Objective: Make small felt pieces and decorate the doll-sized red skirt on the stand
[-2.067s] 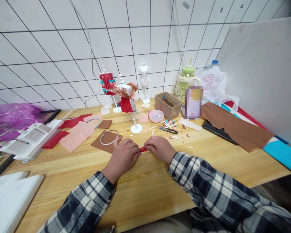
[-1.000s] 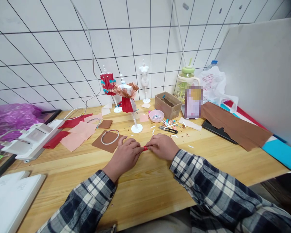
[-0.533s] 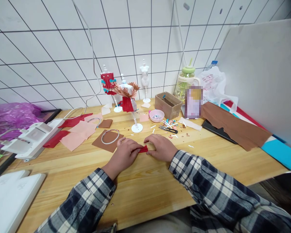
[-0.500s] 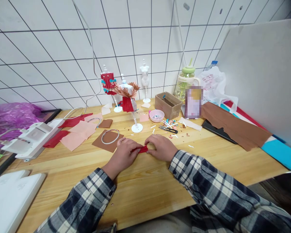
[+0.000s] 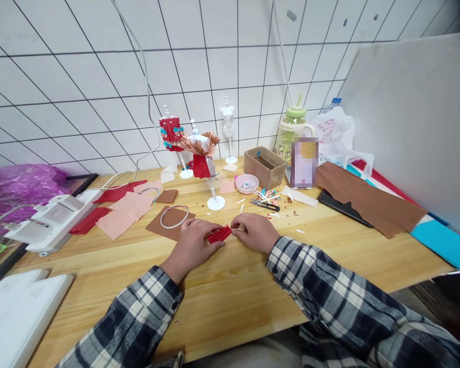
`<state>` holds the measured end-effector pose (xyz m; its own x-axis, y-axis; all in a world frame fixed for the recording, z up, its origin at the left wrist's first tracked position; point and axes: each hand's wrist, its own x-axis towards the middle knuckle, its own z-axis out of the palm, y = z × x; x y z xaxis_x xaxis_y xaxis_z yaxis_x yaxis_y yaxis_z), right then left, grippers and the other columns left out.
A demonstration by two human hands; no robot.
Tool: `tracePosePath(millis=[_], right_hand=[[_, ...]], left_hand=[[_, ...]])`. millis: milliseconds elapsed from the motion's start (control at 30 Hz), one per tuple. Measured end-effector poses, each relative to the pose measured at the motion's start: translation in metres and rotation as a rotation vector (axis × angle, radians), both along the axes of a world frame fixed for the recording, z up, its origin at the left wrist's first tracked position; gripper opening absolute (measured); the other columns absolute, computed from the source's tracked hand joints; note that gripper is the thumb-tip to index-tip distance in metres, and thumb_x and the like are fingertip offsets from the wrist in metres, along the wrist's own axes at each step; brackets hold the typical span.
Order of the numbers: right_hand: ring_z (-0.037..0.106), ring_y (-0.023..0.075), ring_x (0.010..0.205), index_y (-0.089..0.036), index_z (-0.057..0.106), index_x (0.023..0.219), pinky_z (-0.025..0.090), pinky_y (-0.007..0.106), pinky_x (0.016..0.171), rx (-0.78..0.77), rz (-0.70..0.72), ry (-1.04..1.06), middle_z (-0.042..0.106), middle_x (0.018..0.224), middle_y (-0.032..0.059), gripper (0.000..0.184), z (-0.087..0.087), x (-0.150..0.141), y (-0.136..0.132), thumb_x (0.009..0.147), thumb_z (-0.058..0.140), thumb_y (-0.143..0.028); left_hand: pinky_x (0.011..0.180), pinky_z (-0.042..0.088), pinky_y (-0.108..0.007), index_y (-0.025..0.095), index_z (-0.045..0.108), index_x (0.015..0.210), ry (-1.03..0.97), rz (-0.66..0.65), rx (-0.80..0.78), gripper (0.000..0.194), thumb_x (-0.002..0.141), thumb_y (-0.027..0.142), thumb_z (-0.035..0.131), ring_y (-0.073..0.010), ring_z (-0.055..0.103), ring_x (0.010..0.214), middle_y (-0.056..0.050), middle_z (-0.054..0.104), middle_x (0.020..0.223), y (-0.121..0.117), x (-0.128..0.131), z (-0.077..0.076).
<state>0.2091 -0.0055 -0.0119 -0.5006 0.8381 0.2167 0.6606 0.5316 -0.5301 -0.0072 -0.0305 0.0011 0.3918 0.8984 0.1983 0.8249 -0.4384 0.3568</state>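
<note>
A small piece of pleated red paper (image 5: 220, 234) lies between my hands, low over the wooden table. My left hand (image 5: 195, 244) holds it between thumb and fingers, its folds showing in the gap. At the paper's right end my right hand (image 5: 255, 231) has thumb and forefinger pinched together at the corner. Just beyond them stands a white mini dress form (image 5: 215, 202) with a red skirt and a collar of brown and pink petals. Left of my left hand is a brown sheet (image 5: 161, 231) with a coil of white wire (image 5: 174, 225) on it.
Thread snips (image 5: 265, 205) lie among paper scraps (image 5: 268, 195), near a pink bowl (image 5: 247, 190) and a cardboard box (image 5: 263, 179). Two more dress forms stand behind, one bare (image 5: 227, 128). At left are a white power strip (image 5: 53, 225) and pink sheets (image 5: 124, 212); brown paper (image 5: 371, 199) lies at right.
The red paper has tilted and shows more of its pleated face. My left thumb has dropped lower, away from the fingers, and my right finger and thumb have closed together.
</note>
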Motion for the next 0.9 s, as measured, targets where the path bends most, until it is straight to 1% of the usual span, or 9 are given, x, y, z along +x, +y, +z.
tracePosePath(millis=[100,167,267,367,500,633,700,800,900], right_hand=[[0.059,0.0192,0.098,-0.02,0.056,0.116,0.043,0.032,0.086,-0.005,0.029,0.059,0.067,0.107,0.0046,0.046,-0.0003,-0.0007,-0.0015,0.074,0.074,-0.019],[0.058,0.0209,0.103,-0.02,0.052,0.121,0.042,0.035,0.09,-0.02,0.065,0.07,0.066,0.109,0.0053,0.055,-0.001,-0.0023,-0.0023,0.071,0.076,-0.016],[0.059,0.0201,0.097,-0.02,0.05,0.124,0.043,0.035,0.088,-0.057,0.073,0.075,0.068,0.098,0.0034,0.054,-0.0025,-0.0055,-0.0026,0.075,0.072,-0.014],[0.059,0.0195,0.094,-0.02,0.05,0.125,0.044,0.034,0.086,-0.031,0.07,0.072,0.066,0.094,0.0029,0.052,-0.0036,-0.007,-0.0019,0.077,0.07,-0.013],[0.058,0.0213,0.099,-0.016,0.055,0.121,0.044,0.036,0.09,0.032,0.09,0.076,0.065,0.102,0.0068,0.049,-0.0027,-0.0062,-0.0022,0.075,0.073,-0.018],[0.058,0.0213,0.101,-0.017,0.051,0.126,0.045,0.035,0.089,0.033,0.134,0.128,0.064,0.114,0.0084,0.062,-0.0001,-0.0062,-0.005,0.071,0.079,-0.021],[0.059,0.0189,0.094,-0.018,0.049,0.128,0.046,0.033,0.085,0.019,0.137,0.171,0.066,0.11,0.0059,0.062,0.0004,-0.0068,-0.0061,0.072,0.076,-0.017],[0.058,0.0159,0.085,-0.021,0.052,0.124,0.045,0.03,0.081,-0.004,0.1,0.226,0.069,0.1,0.0021,0.053,0.0003,-0.0075,-0.0062,0.076,0.072,-0.013],[0.056,0.0145,0.078,-0.022,0.054,0.12,0.044,0.028,0.077,-0.04,0.066,0.249,0.069,0.092,-0.0005,0.049,-0.0006,-0.0079,-0.005,0.076,0.072,-0.013]], left_hand=[[0.091,0.039,-0.044,0.026,0.069,0.106,0.006,-0.03,-0.015,0.034,0.078,0.043,0.069,-0.0255,0.061,0.097,-0.005,0.072,0.1,0.0007,-0.0009,-0.0028],[0.087,0.042,-0.041,0.024,0.068,0.107,-0.005,-0.047,-0.026,0.031,0.079,0.039,0.067,-0.0247,0.061,0.096,-0.006,0.072,0.1,0.0013,-0.001,-0.0053],[0.083,0.045,-0.037,0.023,0.069,0.107,-0.022,-0.086,-0.029,0.025,0.084,0.03,0.061,-0.0228,0.062,0.092,-0.006,0.072,0.098,0.0022,-0.0004,-0.0072],[0.083,0.046,-0.036,0.023,0.071,0.104,-0.04,-0.108,-0.031,0.023,0.088,0.025,0.054,-0.0213,0.064,0.089,-0.006,0.073,0.096,0.0028,0.0,-0.0066],[0.083,0.048,-0.035,0.022,0.072,0.101,-0.128,-0.085,-0.073,0.024,0.09,0.025,0.051,-0.0202,0.065,0.09,-0.005,0.074,0.097,0.0021,-0.0006,-0.0057],[0.08,0.052,-0.032,0.022,0.073,0.098,-0.268,-0.034,-0.175,0.024,0.088,0.027,0.052,-0.0188,0.067,0.087,-0.005,0.074,0.096,0.0009,-0.0006,-0.0065],[0.08,0.052,-0.032,0.021,0.073,0.097,-0.306,-0.019,-0.199,0.024,0.088,0.029,0.053,-0.0191,0.067,0.087,-0.005,0.074,0.097,0.0009,-0.0005,-0.0068],[0.078,0.053,-0.032,0.021,0.074,0.097,-0.319,-0.012,-0.223,0.024,0.088,0.031,0.054,-0.0193,0.067,0.086,-0.006,0.074,0.097,0.0012,-0.0003,-0.0065],[0.078,0.052,-0.032,0.022,0.074,0.097,-0.32,-0.016,-0.231,0.023,0.088,0.03,0.054,-0.0191,0.067,0.085,-0.005,0.074,0.095,0.001,-0.0002,-0.0053]])
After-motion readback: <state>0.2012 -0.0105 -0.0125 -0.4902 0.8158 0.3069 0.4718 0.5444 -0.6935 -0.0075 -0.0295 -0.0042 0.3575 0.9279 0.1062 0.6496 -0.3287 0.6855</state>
